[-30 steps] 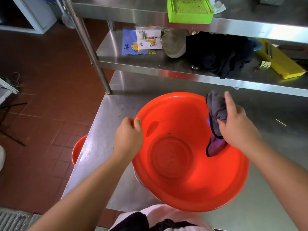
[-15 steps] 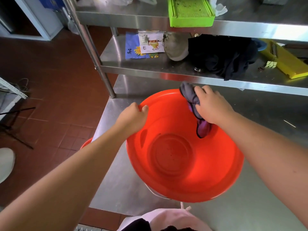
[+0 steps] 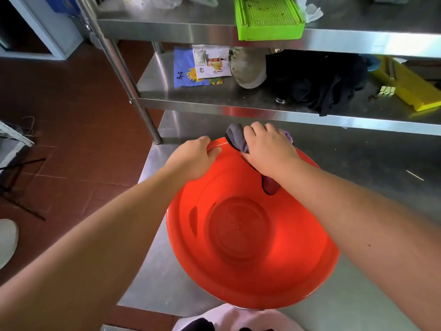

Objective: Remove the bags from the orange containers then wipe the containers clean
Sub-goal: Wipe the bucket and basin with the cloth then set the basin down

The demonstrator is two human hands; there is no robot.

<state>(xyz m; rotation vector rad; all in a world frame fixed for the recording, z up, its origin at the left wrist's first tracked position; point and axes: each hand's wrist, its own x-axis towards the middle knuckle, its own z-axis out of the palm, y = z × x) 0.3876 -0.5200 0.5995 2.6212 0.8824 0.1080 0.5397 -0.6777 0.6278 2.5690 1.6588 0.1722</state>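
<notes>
Orange container (image 3: 250, 247): sitting on the steel surface (image 3: 358, 175), bag-free, wiping under way. Left hand (image 3: 193, 161) is gripping the far rim; right hand (image 3: 267, 149) is clutching a grey cloth (image 3: 235, 137) against it. Other containers: likely remaining.
</notes>
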